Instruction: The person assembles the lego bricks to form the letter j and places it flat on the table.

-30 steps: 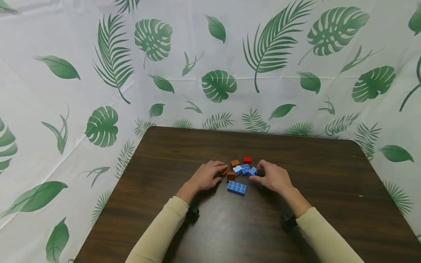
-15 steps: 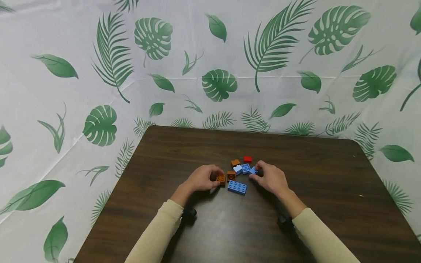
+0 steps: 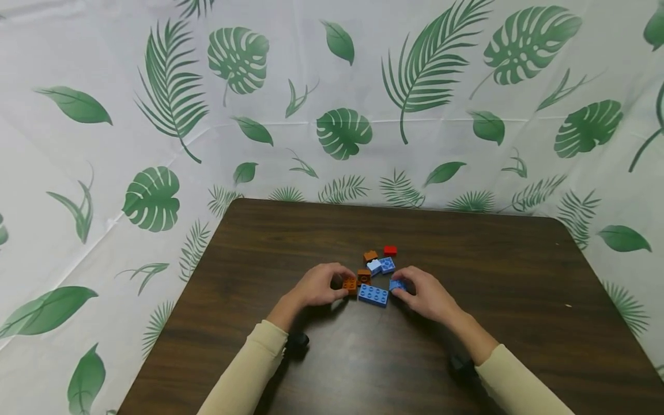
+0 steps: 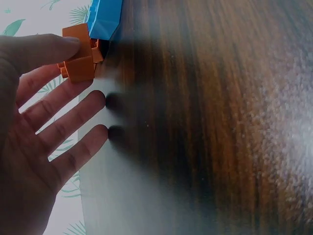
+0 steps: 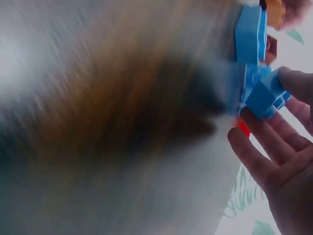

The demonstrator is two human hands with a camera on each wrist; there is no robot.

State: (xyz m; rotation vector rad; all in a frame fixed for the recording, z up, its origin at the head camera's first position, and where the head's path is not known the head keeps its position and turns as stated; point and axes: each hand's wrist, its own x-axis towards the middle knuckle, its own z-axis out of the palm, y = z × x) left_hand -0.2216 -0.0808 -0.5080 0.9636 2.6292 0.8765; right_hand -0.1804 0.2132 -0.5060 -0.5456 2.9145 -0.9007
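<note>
A small heap of toy bricks lies mid-table. My left hand (image 3: 324, 285) pinches a small orange brick (image 3: 350, 284) between thumb and forefinger, just left of a long blue brick (image 3: 373, 295); the left wrist view shows that orange brick (image 4: 80, 61) at the thumb tip beside the long blue brick (image 4: 105, 17). My right hand (image 3: 421, 291) pinches a small blue brick (image 3: 397, 285) at the long brick's right end; in the blurred right wrist view the small blue brick (image 5: 264, 95) sits at the fingertips.
Behind the hands lie a brown brick (image 3: 364, 276), a pale blue brick (image 3: 374, 267), a blue brick (image 3: 386, 264), an orange brick (image 3: 370, 255) and a red brick (image 3: 390, 251). The dark wooden table (image 3: 519, 300) stands against a leaf-print cloth (image 3: 342, 115) at back and left.
My right hand has drawn the small blue brick back toward me, down to the long blue brick's right end. My left hand took hold of the small orange brick and pulled it out of the heap.
</note>
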